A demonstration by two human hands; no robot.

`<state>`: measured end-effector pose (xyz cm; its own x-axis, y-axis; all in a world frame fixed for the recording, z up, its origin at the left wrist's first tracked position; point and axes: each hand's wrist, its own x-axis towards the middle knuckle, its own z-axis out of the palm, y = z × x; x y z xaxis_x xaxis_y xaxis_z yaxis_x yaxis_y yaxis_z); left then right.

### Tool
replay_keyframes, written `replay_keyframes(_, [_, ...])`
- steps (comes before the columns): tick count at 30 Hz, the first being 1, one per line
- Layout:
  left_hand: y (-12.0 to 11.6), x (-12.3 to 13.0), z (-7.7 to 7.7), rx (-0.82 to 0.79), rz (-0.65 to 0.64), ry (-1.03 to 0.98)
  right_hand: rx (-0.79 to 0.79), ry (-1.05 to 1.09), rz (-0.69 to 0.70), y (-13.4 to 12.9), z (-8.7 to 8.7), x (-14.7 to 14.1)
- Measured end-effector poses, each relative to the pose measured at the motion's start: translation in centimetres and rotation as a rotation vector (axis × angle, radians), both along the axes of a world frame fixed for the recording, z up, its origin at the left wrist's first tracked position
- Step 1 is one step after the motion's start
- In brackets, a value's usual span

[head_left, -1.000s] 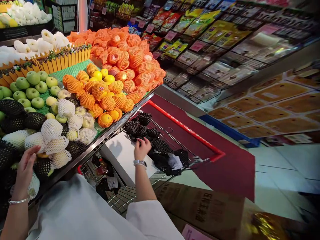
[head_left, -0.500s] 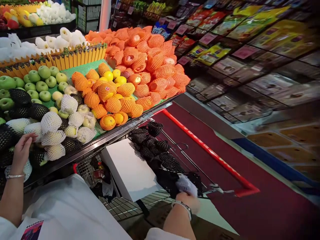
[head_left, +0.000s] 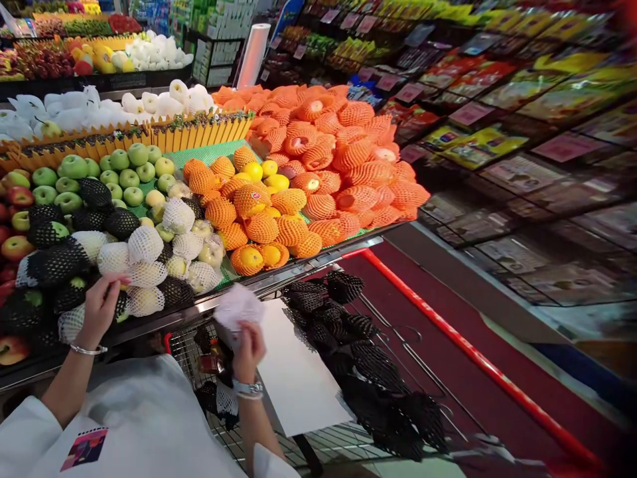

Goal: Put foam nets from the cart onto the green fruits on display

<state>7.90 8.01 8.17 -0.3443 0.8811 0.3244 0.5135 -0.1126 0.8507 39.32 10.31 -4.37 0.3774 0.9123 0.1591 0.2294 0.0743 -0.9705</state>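
My right hand (head_left: 249,348) is closed on a white foam net sleeve (head_left: 239,307), held up over the cart by the counter's front edge. The sleeve looks limp and bunched. At the front of the fruit display, my left hand (head_left: 102,309) has its fingers loosely apart, close to a white-netted fruit (head_left: 113,258); I cannot tell whether they touch. Around it lie more white-netted fruit (head_left: 148,297) and black-netted fruit (head_left: 64,265). Black foam net sleeves (head_left: 368,365) lie in a pile on the cart, beside a white box (head_left: 293,365).
The shopping cart's red handle (head_left: 462,338) runs along the right. Orange-netted fruit (head_left: 263,226), green apples (head_left: 129,178) and a heap in red-orange nets (head_left: 343,159) fill the counter. Its metal edge (head_left: 279,275) lies between me and the fruit. Shelves of packets (head_left: 527,166) stand on the right.
My right hand has moved left from the black sleeves to the counter's edge, carrying the white foam net sleeve. My left hand stays by the netted fruit. The view has shifted.
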Motion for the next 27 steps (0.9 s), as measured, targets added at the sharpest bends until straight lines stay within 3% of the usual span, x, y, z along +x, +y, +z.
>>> replay_keyframes(2, [-0.6,0.9,0.4,0.019,-0.138,-0.035,0.062,0.019,0.182,-0.7,2.0,-4.7])
replay_keyframes(3, [-0.9,1.2,0.7,0.008,-0.219,-0.035,0.11,0.035,0.335,-1.0,3.2,-6.6])
replay_keyframes(5, [-1.5,1.5,1.4,-0.019,-0.355,0.011,0.185,0.045,0.588,-1.5,5.6,-9.2])
replay_keyframes(7, [-1.9,1.2,1.9,0.013,-0.419,0.087,0.216,0.047,0.753,-1.6,7.3,-10.6])
replay_keyframes(9, [-2.2,0.5,2.2,0.091,-0.35,0.138,0.217,0.065,0.833,-1.5,8.2,-11.3])
replay_keyframes(12, [-2.5,-1.0,2.0,0.153,-0.112,0.147,0.194,0.128,0.924,-0.8,8.5,-11.7])
replay_keyframes(14, [-2.6,-1.7,1.7,0.155,-0.026,0.133,0.149,0.138,0.984,-0.4,8.7,-11.7])
replay_keyframes(18, [-2.3,-2.3,1.6,0.09,-0.106,0.159,0.081,0.0,0.982,0.5,9.6,-12.0])
replay_keyframes(24, [-1.0,-1.1,1.4,-0.057,-0.215,0.295,0.118,-0.015,0.638,1.4,9.6,-13.1])
replay_keyframes(27, [-0.2,-0.3,0.8,-0.045,-0.283,0.3,0.154,0.002,0.569,1.4,9.5,-14.2])
